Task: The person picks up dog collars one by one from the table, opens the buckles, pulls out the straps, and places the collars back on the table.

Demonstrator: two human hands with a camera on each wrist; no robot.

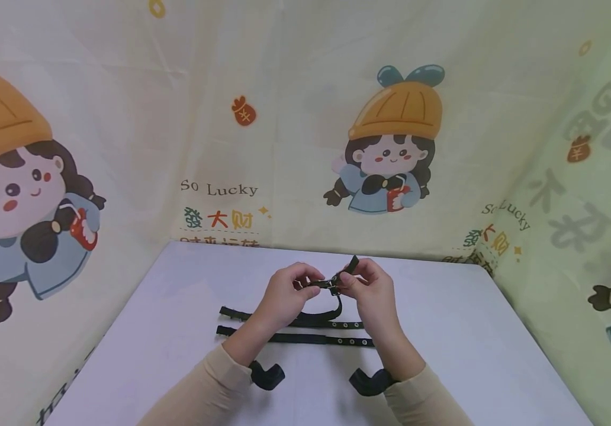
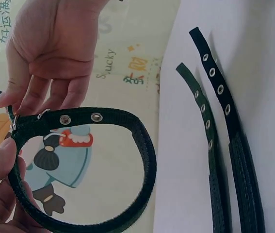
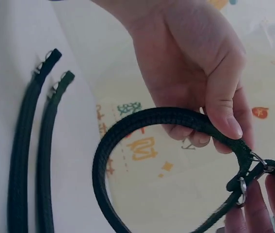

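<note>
Raised over the table, a dark collar [image 2: 149, 165] is bent into a loop, with metal-rimmed eyelets along one part. Its metal buckle [image 3: 258, 158] and a D-ring [image 3: 242, 191] sit where the strap overlaps. My left hand [image 1: 286, 293] pinches the band beside the buckle between thumb and fingers. From the other side, my right hand [image 1: 375, 290] pinches the strap's tail, whose tip sticks up past the fingers. In the left wrist view the tail runs through the buckle. Whether the prong sits in an eyelet I cannot tell.
Two more dark straps with eyelets and metal rings, a rear one [image 1: 345, 325] and a front one [image 1: 305, 339], lie side by side on the white table [image 1: 177, 284]. Printed cloth [image 1: 295, 148] hangs behind and beside the table. Black curved pieces [image 1: 267, 377] sit at both wrists.
</note>
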